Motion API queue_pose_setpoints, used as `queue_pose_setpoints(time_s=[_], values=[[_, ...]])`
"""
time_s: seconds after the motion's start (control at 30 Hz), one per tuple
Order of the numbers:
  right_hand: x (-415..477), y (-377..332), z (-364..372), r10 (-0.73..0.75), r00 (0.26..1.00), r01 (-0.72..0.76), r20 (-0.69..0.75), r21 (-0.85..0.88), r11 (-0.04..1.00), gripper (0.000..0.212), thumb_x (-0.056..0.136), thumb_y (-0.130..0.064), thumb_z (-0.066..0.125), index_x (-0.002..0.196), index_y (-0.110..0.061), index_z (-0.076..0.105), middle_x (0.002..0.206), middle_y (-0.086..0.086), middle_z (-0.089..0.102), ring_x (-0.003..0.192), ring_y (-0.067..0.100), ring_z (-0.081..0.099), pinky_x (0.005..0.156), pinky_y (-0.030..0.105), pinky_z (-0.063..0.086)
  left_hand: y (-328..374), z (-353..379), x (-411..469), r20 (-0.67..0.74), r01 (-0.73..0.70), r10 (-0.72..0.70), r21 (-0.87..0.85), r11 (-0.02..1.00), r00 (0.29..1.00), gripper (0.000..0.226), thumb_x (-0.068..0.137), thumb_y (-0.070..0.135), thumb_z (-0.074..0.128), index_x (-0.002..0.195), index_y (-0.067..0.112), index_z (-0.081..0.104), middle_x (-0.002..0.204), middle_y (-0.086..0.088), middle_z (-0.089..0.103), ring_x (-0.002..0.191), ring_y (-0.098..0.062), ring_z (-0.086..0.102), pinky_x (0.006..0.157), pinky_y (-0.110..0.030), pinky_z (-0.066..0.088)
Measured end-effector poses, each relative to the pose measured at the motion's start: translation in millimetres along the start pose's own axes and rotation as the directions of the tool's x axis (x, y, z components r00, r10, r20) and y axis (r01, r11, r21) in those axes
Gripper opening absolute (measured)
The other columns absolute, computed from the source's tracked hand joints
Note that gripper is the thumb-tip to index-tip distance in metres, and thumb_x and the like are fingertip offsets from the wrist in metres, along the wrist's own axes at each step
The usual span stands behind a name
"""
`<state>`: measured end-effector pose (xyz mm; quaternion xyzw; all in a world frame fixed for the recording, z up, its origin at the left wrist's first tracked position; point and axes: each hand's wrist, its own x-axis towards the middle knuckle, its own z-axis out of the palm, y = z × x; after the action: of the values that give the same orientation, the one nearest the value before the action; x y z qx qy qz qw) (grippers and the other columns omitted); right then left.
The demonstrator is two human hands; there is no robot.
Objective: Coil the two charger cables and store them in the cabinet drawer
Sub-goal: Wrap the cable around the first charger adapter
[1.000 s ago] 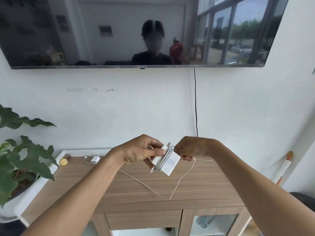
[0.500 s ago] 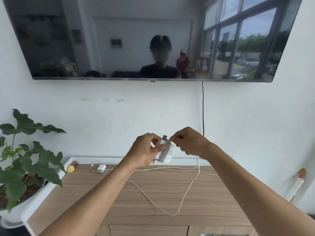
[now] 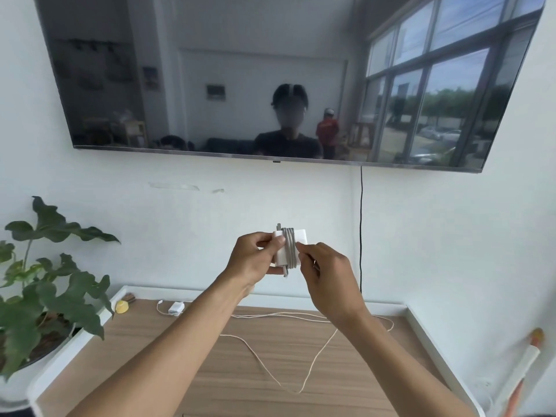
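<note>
White plastic, the charger brick (image 3: 301,238) is held up in front of the wall (image 3: 150,236), well above the wooden tabletop (image 3: 186,371). Its long axis is roughly upright, with the prongs (image 3: 279,227) at the top. The left hand (image 3: 252,260) is at the brick's left side, its grip closed round that edge with the thumb laid on the front face. Several turns of greyish cable (image 3: 290,251) run up and down round the brick's middle. Just right of the brick, the right hand (image 3: 329,284) pinches the strand between thumb and forefinger, close against the wraps, so it is the hand nearer the free length. Below the brick, the loose cable (image 3: 316,359) lies slack in a long loop on the tabletop. The next turn probably means drawing that slack up and over the brick's top end. Below and left of the brick, a second charger (image 3: 176,308) lies flat with its own cord uncoiled. Above the brick hangs a dark television (image 3: 210,85), and far to the brick's left stands a leafy plant (image 3: 51,296). No drawer is in view.
</note>
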<state>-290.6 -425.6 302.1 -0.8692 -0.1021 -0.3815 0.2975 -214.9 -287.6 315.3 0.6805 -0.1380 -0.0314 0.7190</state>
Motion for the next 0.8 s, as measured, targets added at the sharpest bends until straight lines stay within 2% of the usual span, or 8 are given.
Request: queue_pose_setpoints(time_s=[0.1, 0.3, 0.47, 0.6, 0.7, 0.8], values=[[-12, 3, 4, 0.006, 1.0, -0.006, -0.011, 0.047, 0.999, 0.027, 0.095, -0.006, 0.052, 0.115, -0.015, 0.067, 0.07, -0.007, 0.05, 0.059, 0.01, 0.045, 0.055, 0.011, 0.033, 6, -1, 0, 0.003, 0.024, -0.024, -0.056, 0.998, 1.0, 0.022, 0.094, 0.014, 0.062, 0.104, -0.005, 0.067, 0.096, -0.026, 0.067, 0.075, -0.037, 0.068, 0.058, -0.038, 0.061], [-26, 10, 8, 0.009, 0.997, -0.002, -0.072, 0.099, 0.995, 0.029, 0.094, -0.006, 0.052, 0.118, -0.014, 0.065, 0.075, -0.006, 0.052, 0.057, 0.008, 0.045, 0.055, 0.01, 0.033, 11, 1, -5, 0.015, 0.036, -0.035, -0.087, 0.996, 0.999, 0.02, 0.094, 0.012, 0.062, 0.104, -0.005, 0.067, 0.084, -0.012, 0.065, 0.062, -0.025, 0.065, 0.054, -0.035, 0.061], [-40, 8, 13, 0.074, 0.992, -0.057, -0.099, 0.159, 0.986, 0.024, 0.092, -0.003, 0.056, 0.11, -0.015, 0.068, 0.068, -0.015, 0.05, 0.053, 0.008, 0.04, 0.052, 0.011, 0.03, 11, 0, -7, 0.025, 0.08, -0.077, -0.177, 0.981, 0.997, 0.018, 0.095, 0.014, 0.06, 0.098, -0.002, 0.068, 0.084, -0.012, 0.067, 0.052, -0.02, 0.067, 0.056, -0.035, 0.061], [-49, 15, 15, 0.294, 0.956, -0.278, 0.006, 0.338, 0.899, 0.012, 0.095, -0.013, 0.056, 0.093, -0.017, 0.067, 0.048, -0.022, 0.047, 0.045, 0.01, 0.028, 0.046, 0.015, 0.025, 15, -2, -11, 0.088, 0.117, -0.096, -0.266, 0.957, 0.991, 0.022, 0.095, 0.017, 0.06, 0.097, -0.004, 0.066, 0.084, -0.013, 0.067, 0.056, -0.022, 0.067, 0.055, -0.033, 0.059], [-48, 21, 14, 0.372, 0.927, -0.353, 0.045, 0.438, 0.827, 0.011, 0.096, -0.021, 0.057, 0.088, -0.021, 0.065, 0.055, -0.02, 0.051, 0.052, 0.014, 0.03, 0.048, 0.024, 0.027, 18, 1, -17, 0.185, 0.117, -0.077, -0.215, 0.97, 0.98, 0.021, 0.095, 0.019, 0.059, 0.097, -0.001, 0.066, 0.083, -0.01, 0.066, 0.063, -0.024, 0.065, 0.057, -0.032, 0.058], [-39, 25, 4, 0.346, 0.934, -0.351, 0.091, 0.413, 0.84, 0.015, 0.095, -0.027, 0.059, 0.081, -0.029, 0.064, 0.055, -0.016, 0.049, 0.051, 0.015, 0.031, 0.047, 0.024, 0.028, 16, 2, -23, 0.262, 0.113, -0.064, -0.177, 0.978, 0.963, 0.021, 0.094, 0.021, 0.058, 0.095, 0.002, 0.066, 0.082, -0.009, 0.064, 0.069, -0.025, 0.064, 0.058, -0.031, 0.057]])
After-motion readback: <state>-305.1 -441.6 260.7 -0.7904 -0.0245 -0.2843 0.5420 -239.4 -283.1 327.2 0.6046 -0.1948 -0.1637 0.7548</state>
